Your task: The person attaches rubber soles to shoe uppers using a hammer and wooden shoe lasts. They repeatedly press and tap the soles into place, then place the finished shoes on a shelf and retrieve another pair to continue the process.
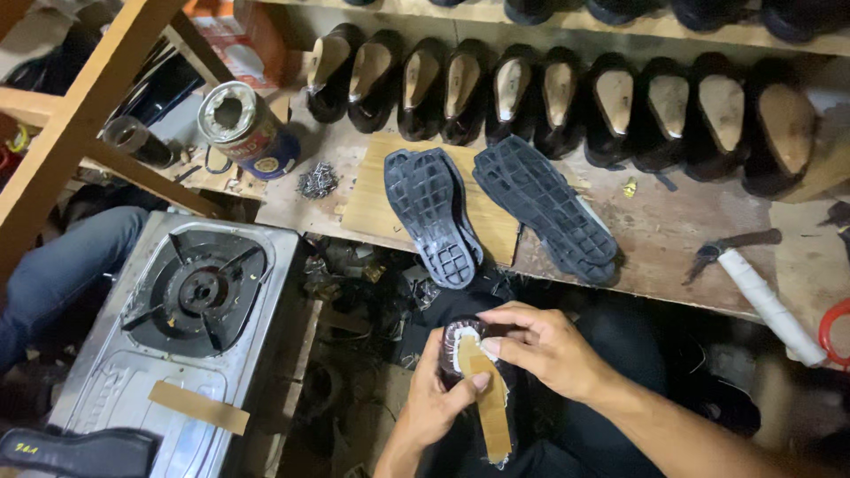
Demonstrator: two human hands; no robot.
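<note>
My left hand (438,398) grips a dark shoe upper (462,341) from below, sole side up, in my lap. A tan insole strip (491,407) lies along its bottom, with my left thumb pressing on it. My right hand (544,347) is closed over the heel end of the same shoe, fingers on the light-coloured edge. Two black rubber outsoles (434,212) (544,208) lie tread up on the workbench just beyond my hands, one resting on a small wooden board (367,195).
A row of several dark shoes on lasts (567,93) lines the back of the bench (673,239). A tin can (243,128), a pile of tacks (317,181), pincers (730,248) and a white roll (770,305) lie there. A gas stove (190,310) stands at left, beside a person's knee in jeans (66,265).
</note>
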